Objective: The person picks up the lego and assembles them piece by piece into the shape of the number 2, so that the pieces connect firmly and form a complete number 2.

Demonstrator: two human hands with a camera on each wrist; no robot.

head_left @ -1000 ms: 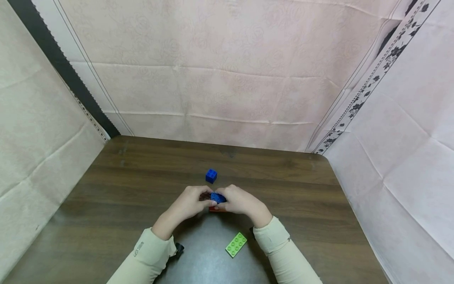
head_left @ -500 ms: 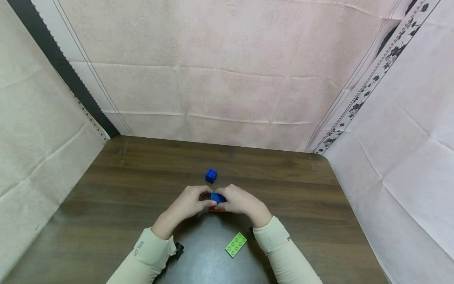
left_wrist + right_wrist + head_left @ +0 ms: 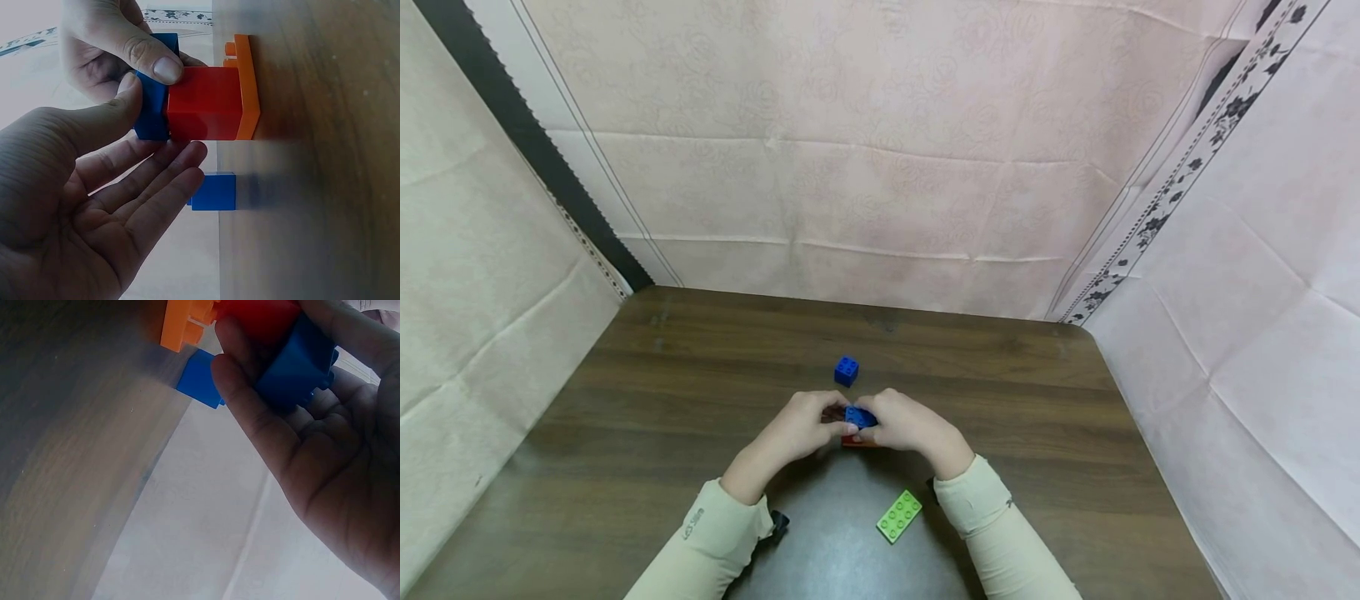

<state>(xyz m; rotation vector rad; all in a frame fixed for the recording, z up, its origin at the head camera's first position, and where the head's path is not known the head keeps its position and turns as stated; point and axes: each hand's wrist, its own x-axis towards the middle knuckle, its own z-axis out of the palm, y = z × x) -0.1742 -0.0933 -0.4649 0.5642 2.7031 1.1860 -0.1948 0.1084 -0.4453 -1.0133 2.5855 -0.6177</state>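
Observation:
A blue toy brick (image 3: 152, 109) sits on top of a red brick (image 3: 205, 103), which stands on a flat orange brick (image 3: 249, 94) on the table. My left hand (image 3: 807, 425) pinches the blue brick from the left, its thumb on the near side. From the right, my right hand (image 3: 906, 421) grips the same blue brick; its thumb also overlaps the red brick's upper edge in the left wrist view. Orange studs show beside the red brick. Fingers hide part of the stack in the head view.
Behind the hands stands a loose blue brick (image 3: 846, 372). A light green brick (image 3: 899, 517) lies on the wooden table (image 3: 700, 367) nearer the body, between the forearms. Pale cloth (image 3: 865, 167) hangs beyond the table's far edge and along both sides.

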